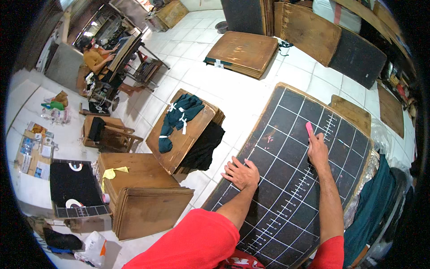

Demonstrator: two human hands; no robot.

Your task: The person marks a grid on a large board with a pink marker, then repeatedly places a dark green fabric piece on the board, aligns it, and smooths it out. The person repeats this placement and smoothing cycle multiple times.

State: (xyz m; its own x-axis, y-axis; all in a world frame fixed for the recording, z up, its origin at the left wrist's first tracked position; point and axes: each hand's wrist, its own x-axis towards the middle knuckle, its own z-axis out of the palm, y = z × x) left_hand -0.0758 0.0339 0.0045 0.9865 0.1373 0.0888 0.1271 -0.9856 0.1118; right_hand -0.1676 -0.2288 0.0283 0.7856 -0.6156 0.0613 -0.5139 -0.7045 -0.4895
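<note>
In front of me lies a black board marked with white grid lines and a slanting scale. My right hand is closed around a slim pink object above the upper part of the board. Only its rounded end shows past my fingers, so I cannot make out its kind. At the board's left edge rests my left hand, fingers spread, with nothing in it.
Left of the board, dark green cloth with white ties lies on stacked wooden boards. Another board stack sits on the tiled floor beyond. Dark green fabric hangs at the right. Far left, a person sits at a work table.
</note>
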